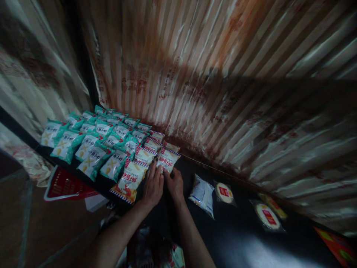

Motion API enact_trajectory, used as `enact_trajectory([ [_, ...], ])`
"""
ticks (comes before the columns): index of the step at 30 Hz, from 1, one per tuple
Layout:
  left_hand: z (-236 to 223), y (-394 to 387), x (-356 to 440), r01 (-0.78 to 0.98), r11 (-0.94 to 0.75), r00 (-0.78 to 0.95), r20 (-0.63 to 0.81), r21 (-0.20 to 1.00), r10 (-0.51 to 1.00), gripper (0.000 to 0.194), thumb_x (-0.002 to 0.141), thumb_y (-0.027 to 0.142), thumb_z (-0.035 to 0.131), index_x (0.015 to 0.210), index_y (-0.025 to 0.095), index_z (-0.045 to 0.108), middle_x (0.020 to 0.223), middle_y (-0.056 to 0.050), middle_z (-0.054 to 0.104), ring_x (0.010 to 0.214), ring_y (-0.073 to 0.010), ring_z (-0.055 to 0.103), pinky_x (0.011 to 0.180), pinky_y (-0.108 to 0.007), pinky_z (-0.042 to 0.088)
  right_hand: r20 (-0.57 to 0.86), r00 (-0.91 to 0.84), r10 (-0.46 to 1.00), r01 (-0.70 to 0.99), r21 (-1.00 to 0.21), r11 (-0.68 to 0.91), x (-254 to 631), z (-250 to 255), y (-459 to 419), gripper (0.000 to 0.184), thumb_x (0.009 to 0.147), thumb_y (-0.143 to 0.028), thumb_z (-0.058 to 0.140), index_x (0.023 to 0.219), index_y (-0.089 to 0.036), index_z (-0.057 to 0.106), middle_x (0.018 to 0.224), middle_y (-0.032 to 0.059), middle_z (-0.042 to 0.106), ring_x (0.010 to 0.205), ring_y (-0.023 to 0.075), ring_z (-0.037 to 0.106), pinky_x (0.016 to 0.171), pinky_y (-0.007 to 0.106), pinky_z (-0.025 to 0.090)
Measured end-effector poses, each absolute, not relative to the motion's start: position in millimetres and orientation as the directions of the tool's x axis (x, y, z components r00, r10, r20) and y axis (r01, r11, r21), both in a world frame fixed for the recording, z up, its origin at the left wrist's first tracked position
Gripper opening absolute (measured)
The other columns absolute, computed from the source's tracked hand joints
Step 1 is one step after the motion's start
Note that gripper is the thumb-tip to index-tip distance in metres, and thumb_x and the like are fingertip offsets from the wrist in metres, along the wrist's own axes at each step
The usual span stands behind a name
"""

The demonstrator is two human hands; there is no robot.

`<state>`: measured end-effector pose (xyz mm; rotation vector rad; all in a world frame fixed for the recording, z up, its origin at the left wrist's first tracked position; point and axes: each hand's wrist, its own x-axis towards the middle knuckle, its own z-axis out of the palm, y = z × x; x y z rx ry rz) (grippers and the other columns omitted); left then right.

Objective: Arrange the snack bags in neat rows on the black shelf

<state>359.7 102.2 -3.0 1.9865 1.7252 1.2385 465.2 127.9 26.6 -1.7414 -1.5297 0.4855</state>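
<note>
Lying on the black bench (231,234), a white-and-red snack bag (166,159) is seen face up, with its lower edge met by both hands. Its lower left corner is touched by the left hand (153,189), whose fingers are stretched forward and held close together. The lower right side is met by the right hand (175,186), whose fingers are bent inward; whether the bag is pinched by either hand cannot be told.

To the left, a matching front bag (131,180) is set at the near edge of the bench, apart from the fingers. Behind it, a second matching bag (145,154) is placed close beside the handled one, and more of the kind are partly hidden toward the back. Farther left, slanting rows are formed by green-and-white packs (90,147), set close together.

Right of the right hand, a white-and-blue bag (203,195) is noted, followed by a round wrapped item (224,192), another round item (268,216) and a yellow pack (273,206) just behind the latter. An orange-red packet (334,245) is cut off by the view's edge.

The bench is backed by a pleated printed curtain (195,74). Below its left end, a red basket (67,184) is observed.
</note>
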Motion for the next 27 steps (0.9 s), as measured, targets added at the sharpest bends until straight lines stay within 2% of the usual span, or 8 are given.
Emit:
enact_trajectory([
  [4, -5.1, 103.1, 359.9, 0.706, -0.264, -0.085, 0.448, 0.657, 0.89, 0.045, 0.096, 0.027, 0.027, 0.135, 0.011, 0.043, 0.147, -0.016, 0.035, 0.138, -0.026, 0.027, 0.11, -0.049, 0.031, 0.239, 0.258, 0.936, 0.681, -0.732, -0.001, 463.0, 23.4, 130.0, 0.05, 0.077, -0.058, 0.051, 0.095, -0.014, 0.067, 0.093, 0.0128, 0.063, 0.088, 0.0248, 0.056, 0.081, 0.036, 0.045],
  [8, -7.7, 103.7, 361.3, 0.712, -0.267, -0.091, 0.462, 0.65, 0.882, 0.045, 0.095, 0.026, 0.029, 0.135, 0.011, 0.042, 0.147, -0.017, 0.035, 0.138, -0.0262, 0.028, 0.11, -0.048, 0.031, 0.241, 0.314, 0.918, 0.652, -0.758, -0.024, 461.4, 22.7, 135.8, 0.058, 0.077, -0.063, 0.047, 0.096, -0.012, 0.067, 0.117, 0.02, 0.056, 0.109, 0.0297, 0.051, 0.094, 0.042, 0.04],
  [11, -7.9, 103.8, 361.7, 0.71, -0.255, -0.108, 0.459, 0.656, 0.882, 0.044, 0.094, 0.025, 0.03, 0.136, 0.013, 0.041, 0.147, -0.015, 0.035, 0.138, -0.0257, 0.028, 0.11, -0.048, 0.031, 0.233, 0.332, 0.914, 0.623, -0.781, -0.027, 462.2, 25.4, 142.4, 0.057, 0.079, -0.064, 0.044, 0.087, -0.013, 0.068, 0.127, 0.0196, 0.052, 0.119, 0.0308, 0.045, 0.1, 0.042, 0.035],
  [13, -7.3, 103.8, 361.5, 0.709, -0.254, -0.103, 0.453, 0.658, 0.885, 0.045, 0.094, 0.024, 0.031, 0.136, 0.014, 0.04, 0.147, -0.015, 0.035, 0.138, -0.0256, 0.028, 0.11, -0.048, 0.031, 0.2, 0.343, 0.918, 0.576, -0.817, -0.037, 463.5, 28.2, 147.0, 0.056, 0.079, -0.064, 0.043, 0.088, -0.014, 0.067, 0.121, 0.0176, 0.058, 0.116, 0.0289, 0.05, 0.099, 0.04, 0.036],
  [16, -6.1, 103.4, 360.9, 0.713, -0.258, -0.077, 0.438, 0.652, 0.896, 0.045, 0.094, 0.024, 0.032, 0.136, 0.011, 0.04, 0.147, -0.017, 0.033, 0.139, -0.0264, 0.025, 0.111, -0.048, 0.029, 0.105, 0.372, 0.922, 0.493, -0.864, -0.1, 465.1, 32.4, 152.7, 0.056, 0.078, -0.064, 0.044, 0.096, -0.016, 0.065, 0.104, 0.0126, 0.067, 0.1, 0.0252, 0.059, 0.088, 0.034, 0.043],
  [20, -5.3, 103.2, 360.5, 0.717, -0.257, -0.071, 0.434, 0.648, 0.898, 0.046, 0.094, 0.024, 0.032, 0.137, 0.012, 0.039, 0.148, -0.016, 0.032, 0.139, -0.0255, 0.025, 0.111, -0.047, 0.029, 0.011, 0.36, 0.933, 0.473, -0.864, -0.172, 463.3, 36.4, 156.2, 0.056, 0.077, -0.064, 0.047, 0.1, -0.017, 0.063, 0.096, 0.0106, 0.07, 0.089, 0.0241, 0.064, 0.079, 0.032, 0.046],
  [24, -5.3, 103.7, 360.4, 0.713, -0.261, -0.071, 0.438, 0.65, 0.896, 0.045, 0.094, 0.023, 0.032, 0.137, 0.012, 0.039, 0.148, -0.016, 0.033, 0.139, -0.0257, 0.025, 0.11, -0.048, 0.03, 0.002, 0.398, 0.917, 0.497, -0.841, -0.214, 459.4, 35.2, 157.5, 0.056, 0.075, -0.063, 0.049, 0.101, -0.015, 0.063, 0.095, 0.0129, 0.07, 0.087, 0.026, 0.064, 0.076, 0.033, 0.046],
  [27, -3.9, 103.9, 359.6, 0.71, -0.272, -0.061, 0.441, 0.65, 0.895, 0.044, 0.093, 0.023, 0.034, 0.136, 0.013, 0.04, 0.148, -0.015, 0.033, 0.139, -0.026, 0.025, 0.11, -0.048, 0.03, 0.03, 0.412, 0.911, 0.452, -0.874, -0.176, 458.3, 30.8, 159.2, 0.055, 0.075, -0.062, 0.05, 0.101, -0.015, 0.064, 0.093, 0.0119, 0.07, 0.085, 0.0247, 0.065, 0.075, 0.032, 0.047],
])
